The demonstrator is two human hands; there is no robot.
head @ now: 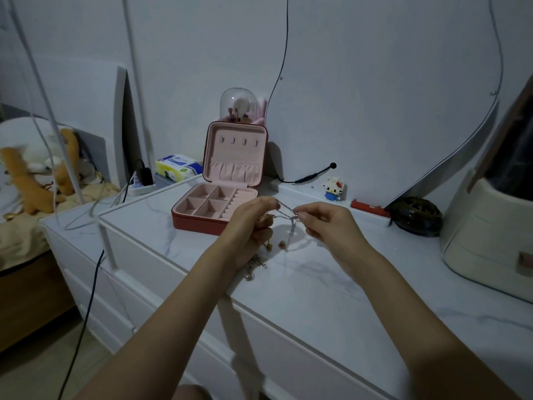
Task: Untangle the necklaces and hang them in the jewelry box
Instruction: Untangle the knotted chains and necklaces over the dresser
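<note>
necklaces [284, 216] tangled, strung between both hands above white marble-look dresser top [302, 284]; loose ends w/ small pendants dangle to the top, links too fine to sort. left hand [253, 219] & right hand [323, 219] each pinch chain. behind: pink jewelry box [215, 210] open, lid upright, hooks bare, near grey wall.

This is a bedroom in a home. A white marble-look dresser [331, 287] stands against a plain wall beside a bed with plush toys [37, 171]. On the dresser sit an open pink jewelry box [227, 180], a domed holder [239, 106] of what seem to be makeup brushes, a tissue pack [177, 168] and a small block figure [334, 188].
</note>
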